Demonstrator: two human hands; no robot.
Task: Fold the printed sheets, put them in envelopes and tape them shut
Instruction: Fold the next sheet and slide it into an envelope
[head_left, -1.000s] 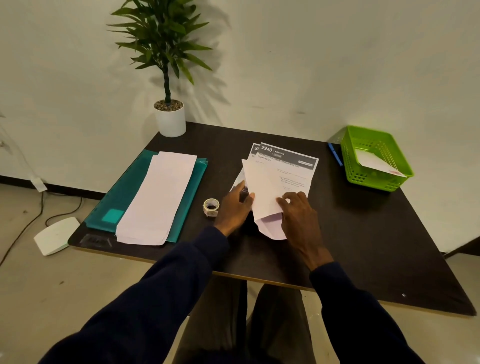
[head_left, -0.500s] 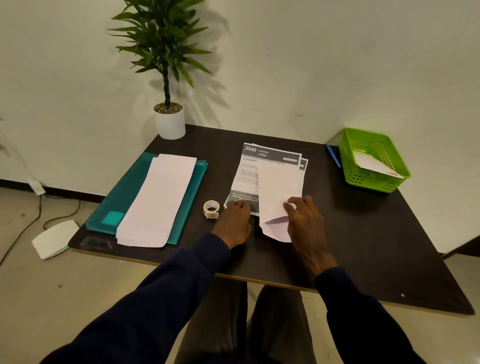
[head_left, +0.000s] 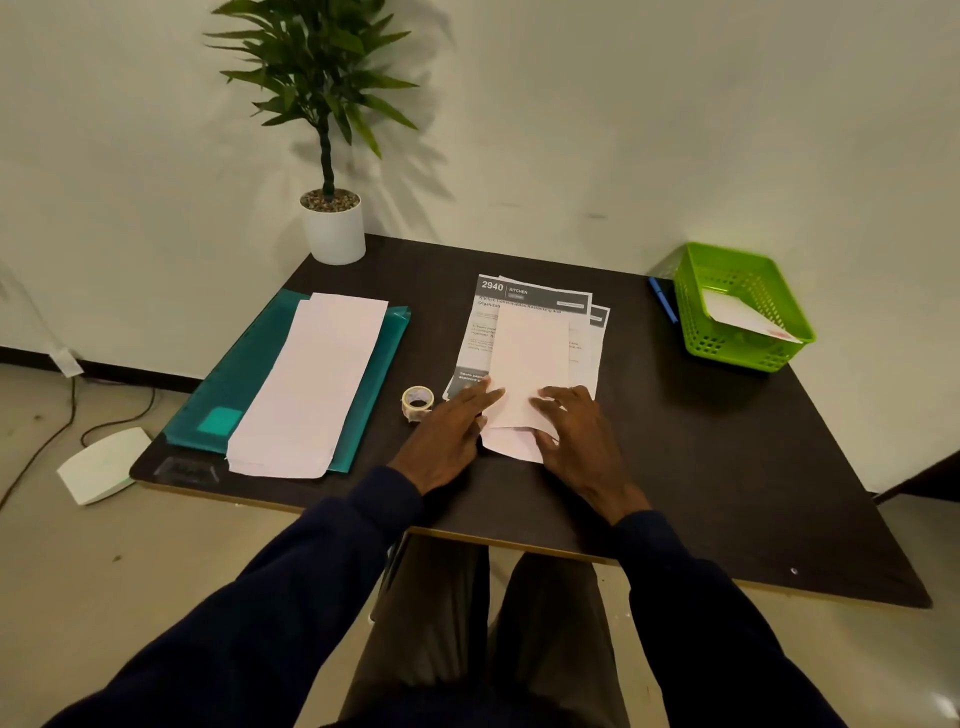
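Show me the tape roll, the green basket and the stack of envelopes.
tape roll (head_left: 416, 414): head view, near outer wall of the ring.
green basket (head_left: 727, 347): head view, its near mesh wall.
stack of envelopes (head_left: 311, 379): head view, middle of the top envelope.

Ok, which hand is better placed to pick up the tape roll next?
Left, probably. The tape roll sits right beside the left hand, with nothing between them. The right hand rests at the other side of the folded sheet and would have to cross over it.
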